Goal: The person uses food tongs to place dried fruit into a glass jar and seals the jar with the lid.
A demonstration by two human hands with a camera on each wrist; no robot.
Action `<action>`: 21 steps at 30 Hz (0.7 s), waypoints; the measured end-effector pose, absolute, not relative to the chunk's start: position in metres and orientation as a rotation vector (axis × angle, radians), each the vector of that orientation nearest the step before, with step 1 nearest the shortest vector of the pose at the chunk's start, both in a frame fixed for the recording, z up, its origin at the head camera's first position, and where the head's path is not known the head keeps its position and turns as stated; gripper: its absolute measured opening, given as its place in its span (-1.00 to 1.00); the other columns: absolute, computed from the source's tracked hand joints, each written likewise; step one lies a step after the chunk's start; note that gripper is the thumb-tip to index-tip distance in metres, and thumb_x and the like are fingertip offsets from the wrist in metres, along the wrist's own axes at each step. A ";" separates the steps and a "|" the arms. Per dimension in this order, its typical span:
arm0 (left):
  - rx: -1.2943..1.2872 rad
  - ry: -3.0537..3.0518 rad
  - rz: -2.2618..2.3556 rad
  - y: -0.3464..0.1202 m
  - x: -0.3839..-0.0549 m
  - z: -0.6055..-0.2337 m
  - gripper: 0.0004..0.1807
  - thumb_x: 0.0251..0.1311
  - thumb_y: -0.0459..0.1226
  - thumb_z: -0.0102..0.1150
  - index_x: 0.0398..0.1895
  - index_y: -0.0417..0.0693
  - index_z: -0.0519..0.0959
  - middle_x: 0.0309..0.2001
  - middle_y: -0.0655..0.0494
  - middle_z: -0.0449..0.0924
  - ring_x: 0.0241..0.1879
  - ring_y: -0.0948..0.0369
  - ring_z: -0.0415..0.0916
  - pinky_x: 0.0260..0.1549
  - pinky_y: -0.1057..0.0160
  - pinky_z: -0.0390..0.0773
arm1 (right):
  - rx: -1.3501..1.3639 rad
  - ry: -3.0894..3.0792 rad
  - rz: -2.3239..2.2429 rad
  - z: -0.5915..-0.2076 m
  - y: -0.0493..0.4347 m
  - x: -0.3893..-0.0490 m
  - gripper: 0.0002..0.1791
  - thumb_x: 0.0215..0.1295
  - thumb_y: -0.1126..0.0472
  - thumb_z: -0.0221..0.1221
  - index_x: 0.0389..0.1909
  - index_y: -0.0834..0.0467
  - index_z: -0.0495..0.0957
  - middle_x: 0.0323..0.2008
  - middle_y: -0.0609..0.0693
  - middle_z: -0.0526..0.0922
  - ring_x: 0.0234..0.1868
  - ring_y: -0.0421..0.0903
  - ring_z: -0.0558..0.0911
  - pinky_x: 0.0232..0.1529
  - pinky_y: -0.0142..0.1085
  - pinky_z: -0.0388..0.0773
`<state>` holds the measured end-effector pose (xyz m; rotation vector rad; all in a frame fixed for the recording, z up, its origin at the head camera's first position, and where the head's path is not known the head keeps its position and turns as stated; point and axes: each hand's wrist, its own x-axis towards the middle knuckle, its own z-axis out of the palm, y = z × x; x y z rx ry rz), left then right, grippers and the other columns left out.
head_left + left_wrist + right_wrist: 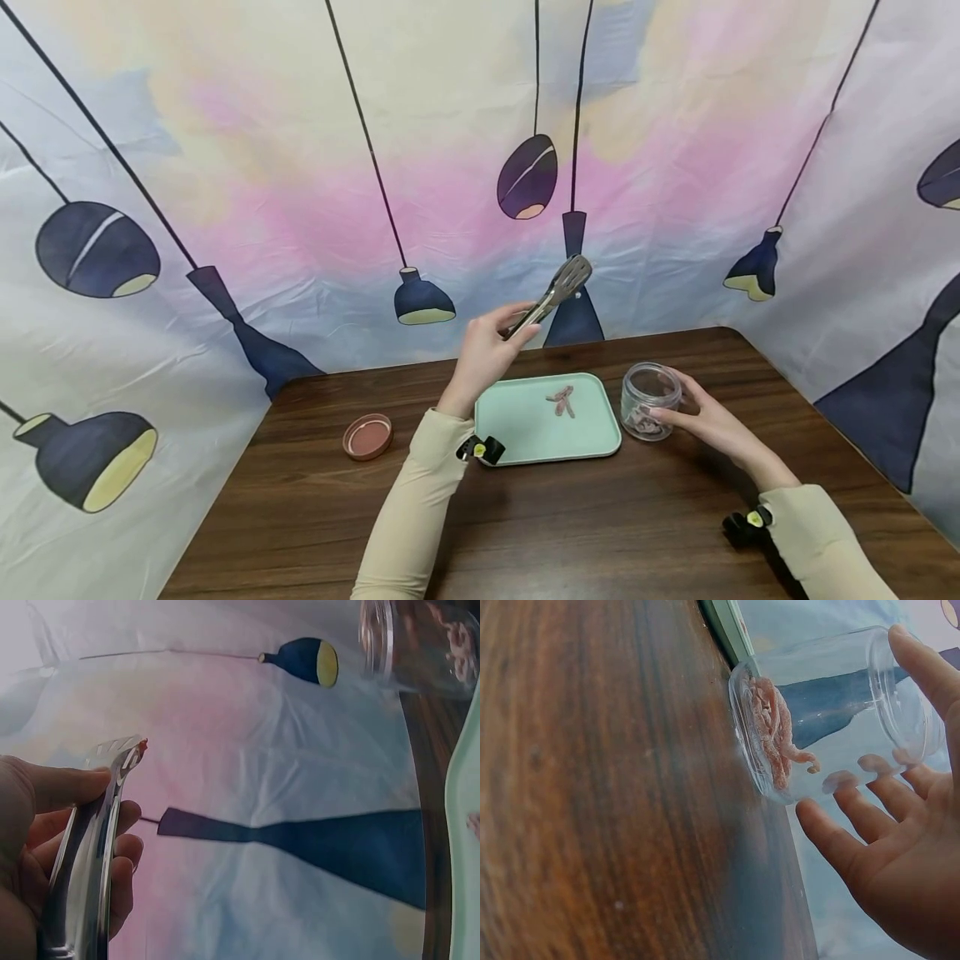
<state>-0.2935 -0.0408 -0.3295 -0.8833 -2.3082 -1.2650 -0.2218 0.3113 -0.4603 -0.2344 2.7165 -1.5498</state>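
Note:
My left hand [483, 354] grips metal tongs [551, 298] above the far side of a pale green tray [525, 442]. In the left wrist view, the two arms of the tongs lie near each other, and a tiny reddish spot shows at the tip. A few pinkish-brown dried strips [561, 402] lie on the tray. Right of it stands an open clear jar [634, 402], upright on the table. My right hand [705, 421] holds the jar from its right side, thumb and fingers around it. More strips [774, 735] lie at the jar's bottom.
A reddish-brown round lid [367, 437] lies on the wooden table [300, 517], left of the tray. Behind the table's far edge hangs a cloth backdrop [300, 217] printed with dark lamps. A black wrist strap [482, 450] is on the left arm.

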 end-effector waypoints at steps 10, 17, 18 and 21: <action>-0.937 -2.338 -1.289 -0.008 -0.291 -0.326 -0.58 0.33 -0.12 0.31 0.24 0.08 0.63 0.01 -0.03 0.72 -0.69 0.22 0.27 -0.68 0.35 0.20 | -0.219 2.711 -1.564 -0.462 0.312 -0.224 0.05 0.39 -0.08 0.27 0.63 0.16 -0.18 0.55 0.28 0.01 0.49 0.46 0.00 0.26 0.40 0.15; -1.050 -2.350 -1.284 0.010 -0.290 -0.331 -0.57 0.38 -0.11 0.26 0.27 0.05 0.59 0.00 0.04 0.73 -0.75 0.28 0.23 -0.66 0.36 0.28 | -0.225 2.696 -1.577 -0.461 0.312 -0.223 0.04 0.40 -0.07 0.26 0.63 0.11 -0.20 0.56 0.25 0.00 0.50 0.44 -0.01 0.26 0.39 0.16; -1.066 -2.352 -1.275 0.012 -0.290 -0.332 -0.57 0.38 -0.10 0.25 0.27 0.06 0.59 0.00 0.06 0.73 -0.74 0.28 0.26 -0.64 0.35 0.30 | -0.224 2.695 -1.577 -0.461 0.312 -0.223 0.04 0.40 -0.07 0.26 0.64 0.10 -0.20 0.57 0.25 -0.01 0.50 0.44 -0.01 0.25 0.39 0.16; -1.100 -2.362 -1.232 0.019 -0.290 -0.335 -0.57 0.38 -0.09 0.25 0.27 0.06 0.60 0.03 0.06 0.72 -0.75 0.27 0.26 -0.60 0.34 0.32 | -0.221 2.699 -1.571 -0.462 0.312 -0.224 0.04 0.40 -0.08 0.26 0.64 0.09 -0.19 0.57 0.25 -0.01 0.50 0.44 0.00 0.25 0.39 0.17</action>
